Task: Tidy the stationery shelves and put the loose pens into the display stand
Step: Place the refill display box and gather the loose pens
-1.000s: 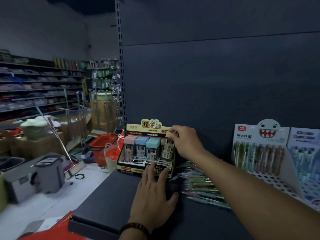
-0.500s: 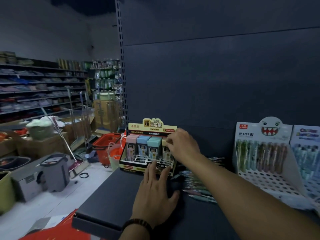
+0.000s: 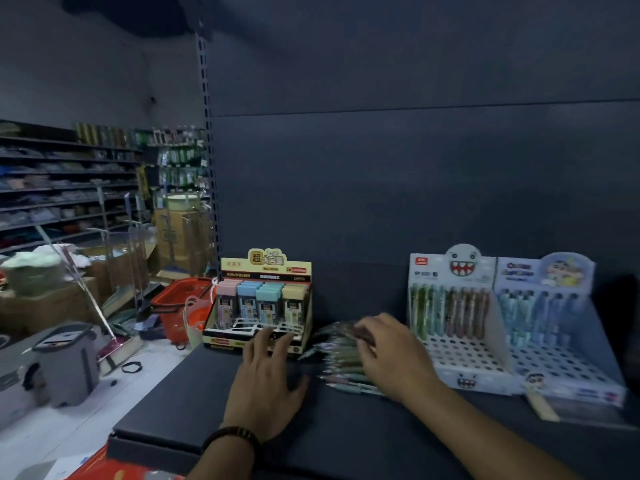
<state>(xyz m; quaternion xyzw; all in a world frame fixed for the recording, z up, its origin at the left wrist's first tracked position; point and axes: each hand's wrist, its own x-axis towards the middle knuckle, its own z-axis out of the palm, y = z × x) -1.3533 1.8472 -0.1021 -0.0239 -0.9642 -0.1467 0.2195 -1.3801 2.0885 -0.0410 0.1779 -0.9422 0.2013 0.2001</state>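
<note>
A heap of loose pens (image 3: 337,355) lies on the dark shelf (image 3: 346,431) between a yellow box of pastel lead cases (image 3: 263,303) and a white display stand (image 3: 457,323) with a toothy ghost face. My right hand (image 3: 388,344) hovers over the heap, fingers curled down onto the pens; blur hides whether it grips any. My left hand (image 3: 266,379) lies flat on the shelf, fingertips touching the front of the yellow box.
A second, pale blue pen stand (image 3: 554,327) adjoins the white one on the right. Off the shelf's left edge are a red basket (image 3: 180,306), a grey bin (image 3: 69,362), a mop and cartons on the floor.
My right hand has left the rightmost lead case in the yellow box and dropped right and down onto the loose pens. The left hand has stayed put.
</note>
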